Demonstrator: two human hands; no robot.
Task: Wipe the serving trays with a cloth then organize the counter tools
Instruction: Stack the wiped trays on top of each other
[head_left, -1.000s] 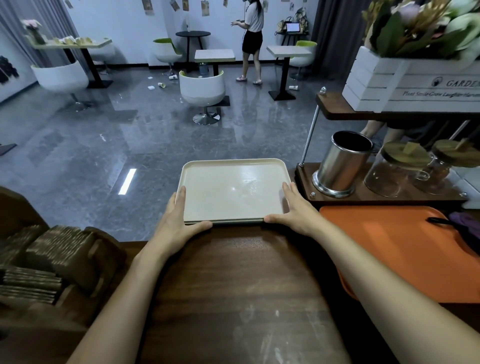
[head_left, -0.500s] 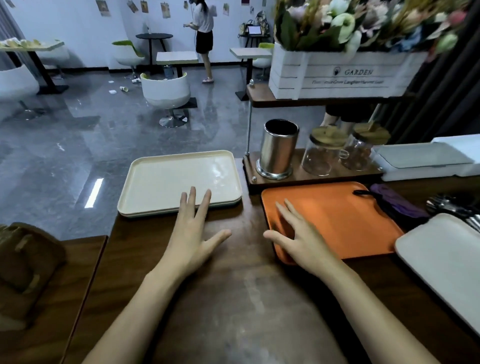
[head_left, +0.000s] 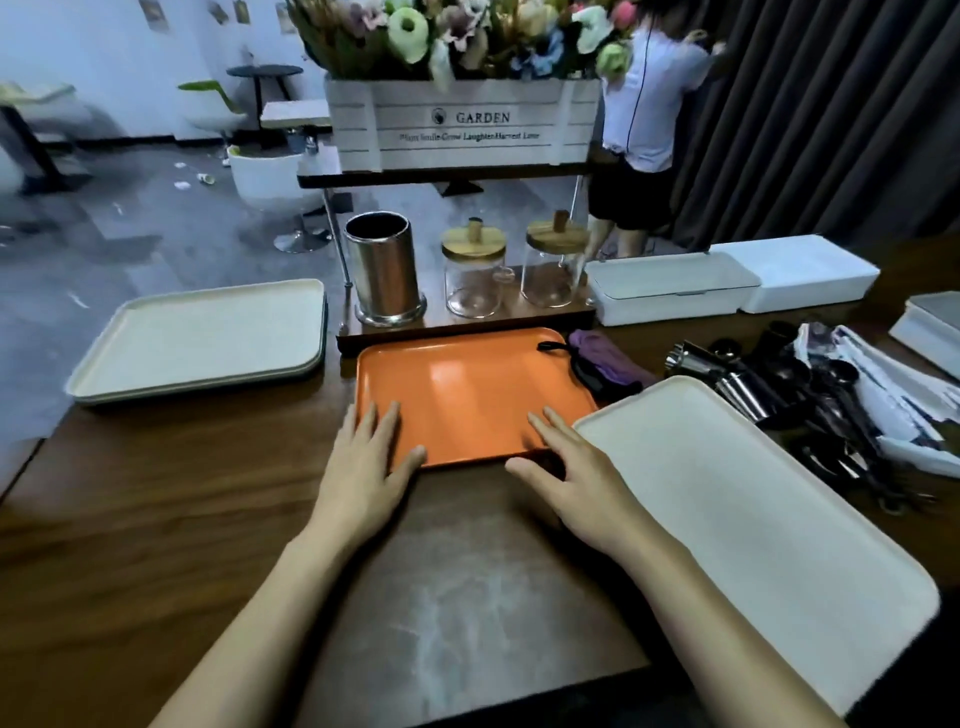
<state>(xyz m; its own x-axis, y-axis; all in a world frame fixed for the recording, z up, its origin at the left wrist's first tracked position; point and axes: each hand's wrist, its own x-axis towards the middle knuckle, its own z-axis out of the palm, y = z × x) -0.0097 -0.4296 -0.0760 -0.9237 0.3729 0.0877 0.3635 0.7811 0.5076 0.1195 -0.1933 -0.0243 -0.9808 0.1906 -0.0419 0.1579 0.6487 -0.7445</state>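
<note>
An orange tray (head_left: 467, 384) lies on the wooden counter (head_left: 156, 519) in front of me. My left hand (head_left: 366, 462) rests flat over its near left corner, fingers straight. My right hand (head_left: 571, 467) lies open at its near right edge, fingers spread. A stack of cream trays (head_left: 202, 338) sits at the counter's far left edge. Another cream tray (head_left: 753, 519) lies to the right, its corner over the orange tray. A purple cloth (head_left: 602, 361) lies by the orange tray's far right corner. Several metal tools (head_left: 779, 384) are heaped at the right.
A wooden rack behind the orange tray holds a steel canister (head_left: 384, 275) and two glass jars (head_left: 475, 275), with a white flower box (head_left: 462, 130) on top. White lidded boxes (head_left: 675, 291) stand at the back right. A person (head_left: 644, 130) stands beyond by a dark curtain.
My hands let go of the cream tray stack at the left and moved right onto the orange tray. My view turned right, bringing the second cream tray and tools into sight.
</note>
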